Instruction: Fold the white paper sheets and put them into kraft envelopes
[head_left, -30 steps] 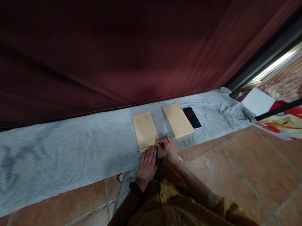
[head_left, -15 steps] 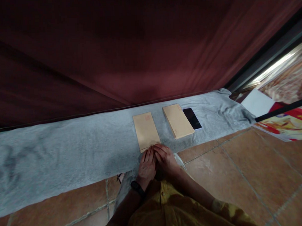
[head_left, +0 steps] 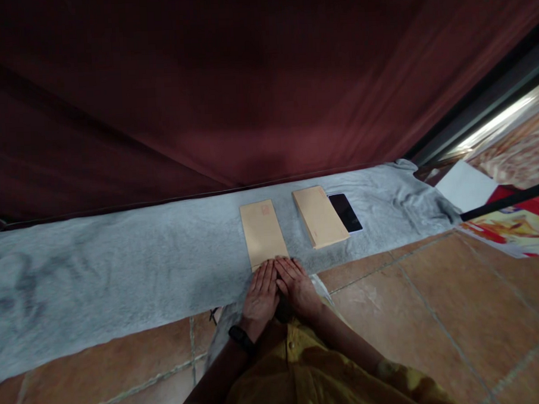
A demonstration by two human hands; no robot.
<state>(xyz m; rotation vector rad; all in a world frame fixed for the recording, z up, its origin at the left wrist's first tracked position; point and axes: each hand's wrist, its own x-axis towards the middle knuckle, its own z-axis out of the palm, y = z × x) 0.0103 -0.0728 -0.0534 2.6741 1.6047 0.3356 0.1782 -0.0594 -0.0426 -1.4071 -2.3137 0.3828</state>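
Observation:
A single brown kraft envelope [head_left: 263, 232] with a faint red stamp box near its top right corner lies flat in front of me. My left hand [head_left: 261, 294] rests with its fingers stretched out over the envelope's near edge. Beside it, my right hand [head_left: 299, 289] also lies flat, its fingertips at the same edge near the right corner. The two hands almost touch, and they cover most of that edge. To the right is a thick stack of similar brown envelopes [head_left: 320, 216], apart from both hands.
A dark-screened phone or tablet [head_left: 345, 212] lies against the stack's right side. All of these lie on a narrow surface under a grey cloth [head_left: 164, 254]. Behind hangs a dark red curtain [head_left: 247, 107]. Printed sheets [head_left: 516, 224] and a black bar are at right, above tiled floor [head_left: 403, 303].
My fingers, bent and bunched together at the envelope's near edge before, now lie straighter and flatter along it. The envelope and the stack keep their places on the cloth.

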